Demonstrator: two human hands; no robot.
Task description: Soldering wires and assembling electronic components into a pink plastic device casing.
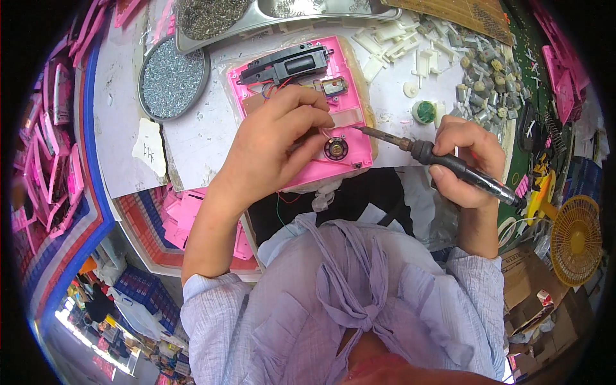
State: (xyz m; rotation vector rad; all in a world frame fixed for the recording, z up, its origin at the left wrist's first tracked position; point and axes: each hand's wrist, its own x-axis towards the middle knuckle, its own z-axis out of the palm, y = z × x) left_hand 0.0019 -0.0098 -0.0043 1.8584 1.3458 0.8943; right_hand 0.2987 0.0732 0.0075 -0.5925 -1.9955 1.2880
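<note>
My right hand (468, 160) is wrapped round the dark handle of a soldering iron (443, 157). Its tip points left and reaches the pink plastic housing (350, 138), beside the fingertips of my left hand (279, 138). That hand is closed in a pinch over the housing, on what looks like a thin wire (326, 133). Just below the pinch sits a small round speaker (335, 149). A black mechanism (289, 63) lies across the housing's far end, with a small motor (332, 86) nearer. My left hand covers part of the housing's left side.
A round tray of small screws (173, 77) stands at the left, below a metal tray (276, 20). White plastic parts (385, 48), small motors (491, 83) and a green-topped round container (423, 112) are at the right. A yellow fan (576, 240) stands far right. Pink casings (54, 173) fill the left side.
</note>
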